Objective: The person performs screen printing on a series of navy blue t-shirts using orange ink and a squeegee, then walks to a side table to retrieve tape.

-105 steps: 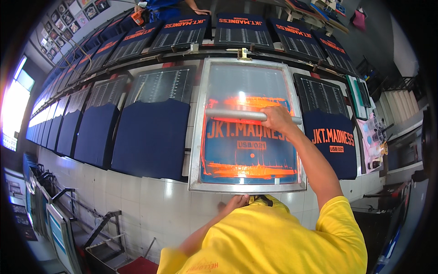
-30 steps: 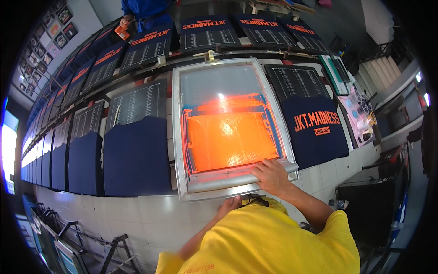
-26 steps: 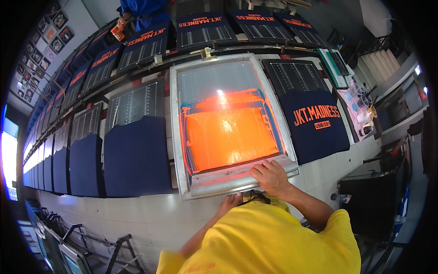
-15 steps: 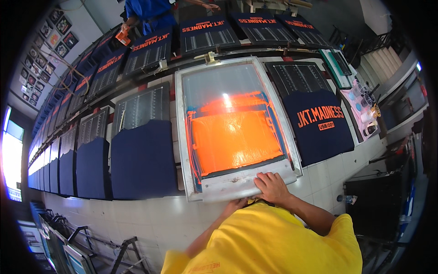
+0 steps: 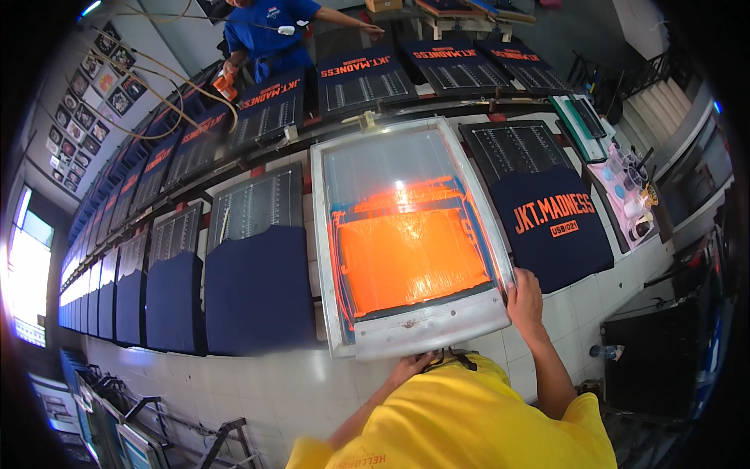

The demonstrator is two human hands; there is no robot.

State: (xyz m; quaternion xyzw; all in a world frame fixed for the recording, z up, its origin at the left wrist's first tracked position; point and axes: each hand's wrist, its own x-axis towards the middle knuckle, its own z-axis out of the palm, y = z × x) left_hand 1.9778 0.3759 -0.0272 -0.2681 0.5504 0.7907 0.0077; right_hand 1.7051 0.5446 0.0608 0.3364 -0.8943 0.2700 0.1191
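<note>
A metal-framed printing screen (image 5: 322,258) lies in front of me over a pallet, bright orange ink (image 5: 414,258) spread across its mesh. Along its near end rests a wide grey metal squeegee (image 5: 433,322). My right hand (image 5: 526,301) is closed around the frame's right side, near the close corner. Just below the near edge is my left hand (image 5: 409,367), its fingers mostly hidden by the frame and my yellow shirt. Right of the screen, a navy shirt (image 5: 539,254) with orange lettering lies on a black pallet (image 5: 516,148).
Plain navy shirts (image 5: 258,289) lie on pallets to my left. Across the rail (image 5: 344,119), more pallets hold printed shirts (image 5: 367,74). A person in blue (image 5: 273,35) stands there with an orange tool (image 5: 226,84). Cups (image 5: 625,176) sit on a pink-covered side shelf.
My right hand has left the squeegee and moved right onto the frame's side. My left hand stays under the near edge. The whole view has shifted, showing more of the person across.
</note>
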